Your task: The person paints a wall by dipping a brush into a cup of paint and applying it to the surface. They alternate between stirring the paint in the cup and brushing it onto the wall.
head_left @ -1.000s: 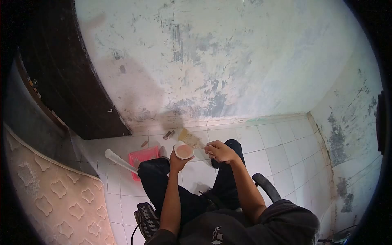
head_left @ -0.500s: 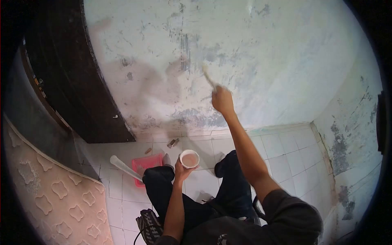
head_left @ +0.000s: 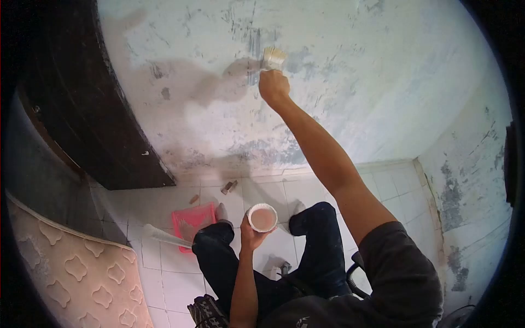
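The right hand (head_left: 273, 87) grips a brush (head_left: 274, 57) against the wall (head_left: 355, 82); the left hand (head_left: 252, 236) holds a cup (head_left: 263, 217) of paint.

You have no words or numbers to read here. The small white mark on your dark shirt (head_left: 299, 322), at the bottom edge, is cut off and too small to make out. The cup (head_left: 263, 217) held in your left hand (head_left: 250, 236) and the brush (head_left: 273, 57) gripped in your right hand (head_left: 273, 87) show no legible label from this view.
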`<state>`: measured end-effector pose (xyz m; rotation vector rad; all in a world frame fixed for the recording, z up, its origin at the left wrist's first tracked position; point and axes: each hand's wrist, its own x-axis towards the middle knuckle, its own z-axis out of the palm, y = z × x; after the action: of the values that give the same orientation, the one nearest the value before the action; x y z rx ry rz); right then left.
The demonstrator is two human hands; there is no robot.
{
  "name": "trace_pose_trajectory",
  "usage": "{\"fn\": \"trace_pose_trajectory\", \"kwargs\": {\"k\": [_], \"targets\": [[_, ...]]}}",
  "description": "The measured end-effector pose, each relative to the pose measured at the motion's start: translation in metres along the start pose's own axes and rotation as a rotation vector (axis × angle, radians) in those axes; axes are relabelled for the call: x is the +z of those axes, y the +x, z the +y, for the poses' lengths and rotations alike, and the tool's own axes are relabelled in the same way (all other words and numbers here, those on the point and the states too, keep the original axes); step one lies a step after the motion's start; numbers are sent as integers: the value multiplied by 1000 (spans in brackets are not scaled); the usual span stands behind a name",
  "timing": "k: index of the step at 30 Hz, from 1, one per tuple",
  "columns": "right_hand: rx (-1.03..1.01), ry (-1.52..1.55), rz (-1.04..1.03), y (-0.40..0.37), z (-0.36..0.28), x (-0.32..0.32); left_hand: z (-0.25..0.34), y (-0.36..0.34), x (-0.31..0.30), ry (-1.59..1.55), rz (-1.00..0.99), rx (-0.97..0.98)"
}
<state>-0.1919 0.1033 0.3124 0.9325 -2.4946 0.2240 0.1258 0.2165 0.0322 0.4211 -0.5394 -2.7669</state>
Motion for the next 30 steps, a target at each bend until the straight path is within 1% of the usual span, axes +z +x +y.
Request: {"fn": "trace_pose_trajectory", "kwargs": {"k": [1, 2, 3, 4, 5, 6, 7, 9, 10, 11, 12, 13, 14, 15, 16, 17, 18, 19, 20, 23, 24, 26, 27, 28, 29, 30], "targets": [[-14, 24, -20, -2, -1, 13, 4, -3, 3, -6, 6, -11], [-27, 15, -62, -12, -4, 16, 14, -5, 13, -230, 30, -119], [-28, 15, -62, -17, -5, 21, 20, -7, 17, -453, 55, -222], [-44, 7, -130, -21, -5, 33, 13, -4, 9, -455, 57, -219], [-62, 0, -199, -27, -6, 45, -2, 0, -3, 43, 18, 36], [-69, 4, -197, -31, -6, 59, -10, 3, -10, 542, -21, 291], [-77, -22, -269, -37, -5, 74, -8, 0, -7, 542, -15, 299], [-111, -51, -381, -50, 0, 92, 0, -3, 2, 1110, 40, 593], [-137, -55, -424, -59, 5, 95, -7, 8, -7, 789, 71, 455], [-150, -78, -489, -63, 11, 96, -11, 11, -19, 792, 70, 466], [-162, -103, -556, -65, 16, 96, -5, 5, -10, 967, 70, 550], [-167, -104, -546, -62, 21, 95, -1, 3, -4, 1140, 71, 635], [-166, -113, -509, -60, 27, 93, -12, 12, -21, 1027, 52, 577], [-163, -122, -475, -60, 30, 92, -9, 10, -16, 1025, 49, 582], [-106, -74, -436, -51, 30, 78, -4, 6, -8, 1075, 53, 607], [-132, -83, -406, -39, 31, 63, -2, 2, -2, 1127, 55, 630], [-96, -48, -395, -27, 30, 44, -3, 4, -4, 1126, 49, 631], [-93, -55, -292, -17, 28, 25, -7, 7, -7, 1046, 41, 601], [-47, -44, -338, -3, 25, 4, -11, 9, -11, 966, 35, 566], [-78, 3, -167, 25, 22, -48, -15, 9, -14, 966, 18, 584], [-46, -4, -138, 33, 19, -63, -16, 10, -16, 966, 17, 584], [-11, -24, -97, 49, 11, -90, -20, 16, -28, 864, -51, 475], [-30, -24, -12, 53, 10, -102, -21, 19, -32, 865, -51, 477], [-50, -25, 71, 56, 9, -112, -22, 21, -35, 740, -42, 421], [-52, -25, 70, 59, 7, -123, -23, 21, -39, 615, -33, 365], [-40, -62, 106, 62, 6, -132, -21, 15, -33, 610, -29, 362]]}}
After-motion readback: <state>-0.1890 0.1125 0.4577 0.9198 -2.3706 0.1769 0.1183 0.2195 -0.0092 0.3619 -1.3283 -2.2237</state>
